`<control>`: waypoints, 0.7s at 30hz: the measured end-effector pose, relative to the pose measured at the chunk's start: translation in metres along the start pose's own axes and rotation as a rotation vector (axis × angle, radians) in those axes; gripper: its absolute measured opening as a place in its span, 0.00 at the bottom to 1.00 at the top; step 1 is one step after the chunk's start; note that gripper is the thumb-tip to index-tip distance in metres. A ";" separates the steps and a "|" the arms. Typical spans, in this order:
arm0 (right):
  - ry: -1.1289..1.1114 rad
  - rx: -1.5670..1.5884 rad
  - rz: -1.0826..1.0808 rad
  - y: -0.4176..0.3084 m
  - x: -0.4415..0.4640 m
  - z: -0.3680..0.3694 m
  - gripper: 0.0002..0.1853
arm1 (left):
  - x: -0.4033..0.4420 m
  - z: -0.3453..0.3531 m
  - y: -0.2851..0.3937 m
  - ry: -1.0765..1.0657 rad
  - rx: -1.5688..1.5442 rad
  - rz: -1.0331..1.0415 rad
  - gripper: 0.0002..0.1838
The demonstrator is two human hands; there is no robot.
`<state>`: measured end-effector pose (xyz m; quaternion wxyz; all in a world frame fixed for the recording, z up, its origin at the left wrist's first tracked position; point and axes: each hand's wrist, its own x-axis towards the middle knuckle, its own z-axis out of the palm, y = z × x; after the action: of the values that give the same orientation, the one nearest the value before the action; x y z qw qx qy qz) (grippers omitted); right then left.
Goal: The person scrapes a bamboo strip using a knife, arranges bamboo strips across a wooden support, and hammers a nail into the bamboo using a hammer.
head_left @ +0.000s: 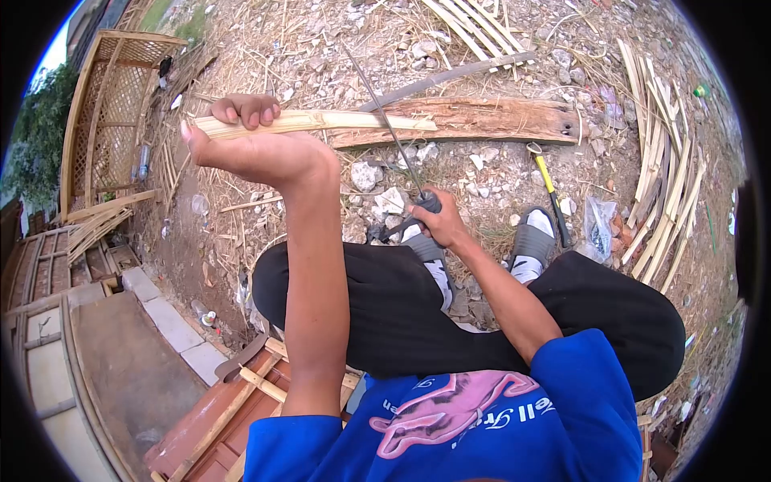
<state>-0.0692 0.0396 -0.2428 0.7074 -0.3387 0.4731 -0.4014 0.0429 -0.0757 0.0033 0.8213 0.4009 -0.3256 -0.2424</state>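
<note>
My left hand is wrapped round one end of a pale split-wood strip, which extends to the right. My right hand grips the dark handle of a long thin blade, seen nearly edge-on, so its exact kind is unclear. The blade slants up and to the left, crossing the strip near its far end. Beneath them a weathered wooden plank lies on the ground, and I cannot tell whether the strip touches it. A narrow grey curved piece rests behind the plank.
A yellow-handled tool lies by my right foot, with a clear plastic bag to its right. Piles of pale strips are at the right and top. Stones and shavings litter the ground. A lattice panel stands at left.
</note>
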 end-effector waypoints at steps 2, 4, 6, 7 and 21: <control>-0.090 -0.153 -0.359 -0.017 0.004 0.009 0.15 | -0.004 0.003 -0.001 -0.026 0.016 0.020 0.25; -0.119 -0.207 -0.438 -0.012 0.006 0.005 0.16 | -0.006 0.003 -0.002 -0.050 0.013 0.020 0.25; -0.092 -0.157 -0.246 0.016 0.009 -0.006 0.19 | -0.005 0.002 -0.001 -0.047 0.014 0.019 0.25; 0.058 0.014 0.063 0.020 0.000 -0.010 0.15 | -0.003 -0.002 -0.002 -0.033 0.019 0.019 0.25; -0.034 -0.158 -0.189 0.029 0.010 -0.022 0.18 | -0.012 0.011 0.001 -0.092 0.036 -0.001 0.26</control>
<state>-0.0807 0.0412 -0.2790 0.6452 -0.4432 0.4572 -0.4222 0.0270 -0.0725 0.0046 0.7981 0.4041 -0.3670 -0.2550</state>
